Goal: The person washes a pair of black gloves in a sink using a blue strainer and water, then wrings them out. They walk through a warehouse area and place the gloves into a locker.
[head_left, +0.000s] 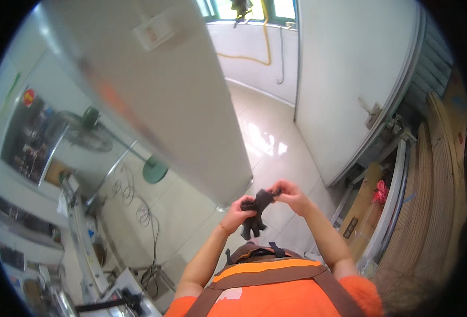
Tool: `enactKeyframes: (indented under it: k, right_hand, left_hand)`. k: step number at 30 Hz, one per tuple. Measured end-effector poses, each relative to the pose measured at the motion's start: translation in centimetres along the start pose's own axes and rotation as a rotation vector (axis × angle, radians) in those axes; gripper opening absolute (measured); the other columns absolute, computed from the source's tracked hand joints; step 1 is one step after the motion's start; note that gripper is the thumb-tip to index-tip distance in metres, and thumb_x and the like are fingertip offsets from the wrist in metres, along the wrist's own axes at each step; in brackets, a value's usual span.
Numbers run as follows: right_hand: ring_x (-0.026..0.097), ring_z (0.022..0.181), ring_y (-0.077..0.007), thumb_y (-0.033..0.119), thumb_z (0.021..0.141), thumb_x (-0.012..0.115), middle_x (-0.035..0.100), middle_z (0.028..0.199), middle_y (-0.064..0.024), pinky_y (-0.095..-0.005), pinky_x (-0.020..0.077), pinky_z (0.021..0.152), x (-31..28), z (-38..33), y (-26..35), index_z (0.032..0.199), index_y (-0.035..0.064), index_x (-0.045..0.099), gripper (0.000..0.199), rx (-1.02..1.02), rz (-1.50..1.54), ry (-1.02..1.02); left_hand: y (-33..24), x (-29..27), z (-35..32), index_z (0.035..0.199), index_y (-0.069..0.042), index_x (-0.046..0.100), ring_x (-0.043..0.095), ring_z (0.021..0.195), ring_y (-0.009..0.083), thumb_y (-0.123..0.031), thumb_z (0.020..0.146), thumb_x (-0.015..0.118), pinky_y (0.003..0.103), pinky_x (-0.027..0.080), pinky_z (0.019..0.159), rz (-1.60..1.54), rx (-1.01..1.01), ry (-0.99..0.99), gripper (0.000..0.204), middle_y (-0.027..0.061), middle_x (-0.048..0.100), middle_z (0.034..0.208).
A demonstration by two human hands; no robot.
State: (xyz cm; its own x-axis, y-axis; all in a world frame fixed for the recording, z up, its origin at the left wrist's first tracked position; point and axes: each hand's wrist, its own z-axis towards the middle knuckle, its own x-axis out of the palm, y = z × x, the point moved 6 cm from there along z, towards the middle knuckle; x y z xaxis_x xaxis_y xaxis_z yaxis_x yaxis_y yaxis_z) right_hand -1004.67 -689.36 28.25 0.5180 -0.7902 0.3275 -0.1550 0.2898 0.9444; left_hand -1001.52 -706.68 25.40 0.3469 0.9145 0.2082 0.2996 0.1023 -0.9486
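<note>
A pair of black gloves (264,199) is held up between my two hands, in front of my waist. Its dark fingers dangle downward below my left hand. My left hand (237,214) is closed around the glove bundle on its left side. With thumb and fingertips, my right hand (291,197) pinches the upper right edge of the black fabric. I cannot make out whether it is one glove or two in each grip. Just below hangs a brown apron (275,274) over my orange shirt.
A grey pillar (191,105) rises close ahead on the left. Right of it stands a white door (344,79) with a handle. Stacked cardboard (421,195) lines the right side. Left are a green-based fan (154,169), loose cables (148,216) on the tiled floor, and a workbench (88,253).
</note>
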Motion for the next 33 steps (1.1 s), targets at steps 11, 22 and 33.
enactKeyframes:
  k: [11, 22, 33]
  right_hand:
    - [0.063, 0.092, -0.0377, 0.001, 0.087, 0.049, 0.060, 0.103, -0.0290, -0.0490, 0.0491, 0.082, -19.9, 8.9, 8.7, 0.089, 0.0055, 0.043, 0.008, -0.252, 0.447, -0.069]
    - [0.060, 0.066, -0.0148, 0.003, 0.078, 0.052, 0.060, 0.072, -0.0087, -0.0312, 0.0459, 0.059, -41.1, 30.3, 7.0, 0.093, 0.0027, 0.049, 0.015, 0.011, -0.738, -0.414]
    - [0.055, 0.066, -0.0149, 0.019, 0.073, 0.072, 0.057, 0.087, -0.0062, -0.0254, 0.0443, 0.058, -52.3, 54.7, 9.4, 0.100, 0.0041, 0.060, 0.033, -0.057, -0.827, -0.226]
  left_hand:
    - [-2.7, 0.3, 29.5, 0.115, -0.008, 0.058, 0.048, 0.082, 0.0065, -0.014, 0.092, 0.052, 0.022, 0.042, 0.078, 0.269, -0.153, 0.357, 0.025, -0.0029, 0.053, 0.088]
    - [-10.2, -4.4, 55.9, 0.099, -0.010, 0.060, 0.057, 0.087, 0.0343, -0.025, 0.087, 0.058, 0.041, 0.046, 0.076, 0.764, 0.258, -0.077, 0.019, 0.0153, 0.060, 0.090]
    - [-19.7, -10.1, 79.5, 0.103, -0.007, 0.058, 0.056, 0.084, 0.0294, -0.026, 0.091, 0.053, 0.036, 0.046, 0.075, 0.542, 0.453, -0.124, 0.023, 0.0133, 0.052, 0.093]
